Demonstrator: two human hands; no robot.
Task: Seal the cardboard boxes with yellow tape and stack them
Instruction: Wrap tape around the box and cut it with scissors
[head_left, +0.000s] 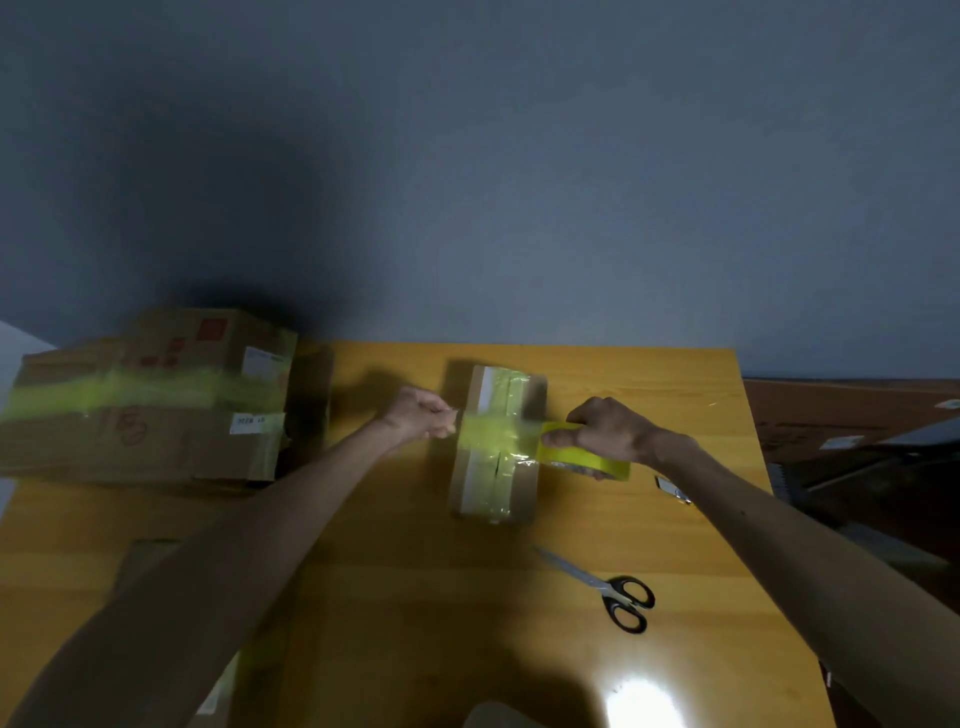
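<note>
both hands (423, 413) stretch tape (496, 434) across box (498, 488) — taut

Dim light throughout. The far wall is a flat grey-blue, darkening to a heavy shadow at far left above the large cardboard box (150, 410), which is smeared with blur. A hard white glare sits on the near right of the desk (415, 597). The yellow tape (493, 434) glows soft-edged. Wide-angle bending curves the desk's sides, and the near forearms are soft.

Nothing reads clearly: the large cardboard box (150, 410) bears blurred red marks (213, 330) and white labels (248, 422).
</note>
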